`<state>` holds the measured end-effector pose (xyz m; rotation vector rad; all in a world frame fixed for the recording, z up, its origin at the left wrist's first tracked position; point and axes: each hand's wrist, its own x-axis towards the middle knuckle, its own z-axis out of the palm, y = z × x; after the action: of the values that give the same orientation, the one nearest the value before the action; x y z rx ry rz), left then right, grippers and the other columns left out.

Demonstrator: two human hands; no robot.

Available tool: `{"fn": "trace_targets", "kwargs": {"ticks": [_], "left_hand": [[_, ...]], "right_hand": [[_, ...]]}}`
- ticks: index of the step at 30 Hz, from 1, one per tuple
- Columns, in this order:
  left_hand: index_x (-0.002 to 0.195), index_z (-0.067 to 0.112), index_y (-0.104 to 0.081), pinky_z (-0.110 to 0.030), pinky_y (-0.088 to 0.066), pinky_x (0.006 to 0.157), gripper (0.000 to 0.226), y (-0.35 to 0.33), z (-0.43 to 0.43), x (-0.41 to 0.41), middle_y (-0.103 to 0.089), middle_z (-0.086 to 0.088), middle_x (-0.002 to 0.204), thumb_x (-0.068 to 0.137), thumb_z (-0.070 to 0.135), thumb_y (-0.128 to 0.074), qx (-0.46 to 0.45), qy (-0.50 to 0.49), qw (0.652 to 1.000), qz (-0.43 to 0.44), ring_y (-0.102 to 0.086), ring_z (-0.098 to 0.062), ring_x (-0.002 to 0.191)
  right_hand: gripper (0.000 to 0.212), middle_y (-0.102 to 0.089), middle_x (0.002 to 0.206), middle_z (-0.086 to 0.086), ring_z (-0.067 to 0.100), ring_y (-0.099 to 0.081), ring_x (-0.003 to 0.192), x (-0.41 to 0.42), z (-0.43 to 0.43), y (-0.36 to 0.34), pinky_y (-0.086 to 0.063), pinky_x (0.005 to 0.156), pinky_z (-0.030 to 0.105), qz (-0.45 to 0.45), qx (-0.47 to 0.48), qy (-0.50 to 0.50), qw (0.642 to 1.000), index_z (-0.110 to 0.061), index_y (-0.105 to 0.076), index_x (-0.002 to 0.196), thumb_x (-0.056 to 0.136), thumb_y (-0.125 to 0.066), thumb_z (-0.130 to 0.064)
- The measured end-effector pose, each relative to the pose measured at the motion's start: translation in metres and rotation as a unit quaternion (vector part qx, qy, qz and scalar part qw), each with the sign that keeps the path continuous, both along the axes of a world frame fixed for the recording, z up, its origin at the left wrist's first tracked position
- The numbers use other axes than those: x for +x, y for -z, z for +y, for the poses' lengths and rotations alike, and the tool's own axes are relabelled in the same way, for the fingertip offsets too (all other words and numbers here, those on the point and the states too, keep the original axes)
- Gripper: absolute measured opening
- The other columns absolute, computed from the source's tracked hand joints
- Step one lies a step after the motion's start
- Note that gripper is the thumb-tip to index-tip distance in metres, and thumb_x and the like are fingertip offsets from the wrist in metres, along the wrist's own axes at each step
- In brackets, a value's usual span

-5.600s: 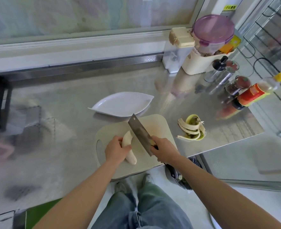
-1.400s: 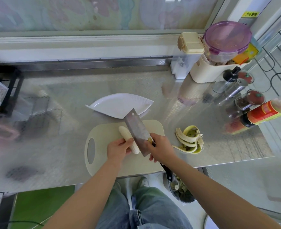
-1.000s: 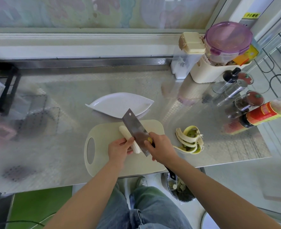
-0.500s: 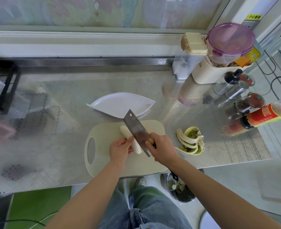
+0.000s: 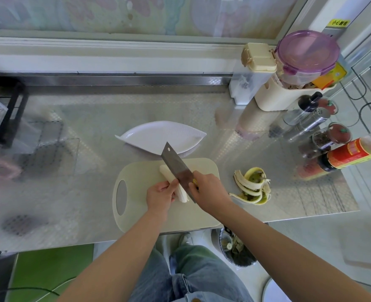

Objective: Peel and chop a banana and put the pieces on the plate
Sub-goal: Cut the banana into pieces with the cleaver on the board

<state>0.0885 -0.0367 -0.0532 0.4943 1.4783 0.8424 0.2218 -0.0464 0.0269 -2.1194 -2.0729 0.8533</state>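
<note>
A peeled white banana (image 5: 166, 173) lies on the cream cutting board (image 5: 136, 171) near the counter's front edge. My left hand (image 5: 160, 195) grips the banana's near half and holds it down. My right hand (image 5: 208, 190) grips the handle of a cleaver (image 5: 177, 168). Its blade runs lengthwise along the banana's right side, with the edge down at the fruit. Just behind the board stands the white leaf-shaped plate (image 5: 156, 136), with nothing on it.
The banana peel (image 5: 253, 186) lies on the steel counter right of the board. Sauce bottles, jars and shakers (image 5: 324, 136) crowd the right side, with storage containers (image 5: 289, 68) at the back right. A black rack (image 5: 3, 110) stands at far left. A waste bin (image 5: 236, 249) sits below the counter edge.
Over the last seconds the banana and cleaver turned slightly, and the blade came down along the banana's right side. Both hands keep their grips.
</note>
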Motion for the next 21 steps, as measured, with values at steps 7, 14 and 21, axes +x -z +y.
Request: {"fn": "trace_targets", "kwargs": {"ticks": [7,14,21], "left_hand": [[0.073,0.007,-0.071,-0.039,-0.057,0.078,0.011,0.004,0.001,-0.002,-0.070,-0.019,0.080,0.083,0.013,-0.073,0.016,0.002,1.000,0.004,-0.066,-0.031,0.079],[0.080,0.005,-0.071,-0.050,-0.056,0.082,0.009,0.003,0.003,0.002,-0.072,-0.019,0.086,0.085,0.013,-0.070,0.019,0.008,1.000,0.016,-0.068,-0.035,0.085],[0.072,0.008,-0.070,-0.051,-0.056,0.082,0.014,-0.001,0.003,0.003,-0.070,-0.015,0.079,0.085,0.011,-0.069,0.028,0.014,0.999,0.022,-0.066,-0.032,0.080]], "right_hand": [[0.015,-0.052,0.077,0.009,0.025,-0.048,0.068,-0.006,0.013,0.001,-0.034,0.058,0.031,0.003,-0.015,0.004,1.000,-0.009,-0.051,0.091,0.095,-0.042,-0.020],[0.014,-0.056,0.079,0.010,0.024,-0.051,0.064,0.001,0.013,-0.009,-0.041,0.056,0.031,0.007,-0.047,0.000,0.999,-0.011,-0.054,0.091,0.094,-0.043,-0.019],[0.026,-0.052,0.056,0.000,0.016,-0.058,0.041,0.010,0.010,-0.034,-0.042,0.042,0.020,0.022,-0.100,-0.023,0.994,-0.018,-0.040,0.069,0.094,-0.038,-0.017]]}}
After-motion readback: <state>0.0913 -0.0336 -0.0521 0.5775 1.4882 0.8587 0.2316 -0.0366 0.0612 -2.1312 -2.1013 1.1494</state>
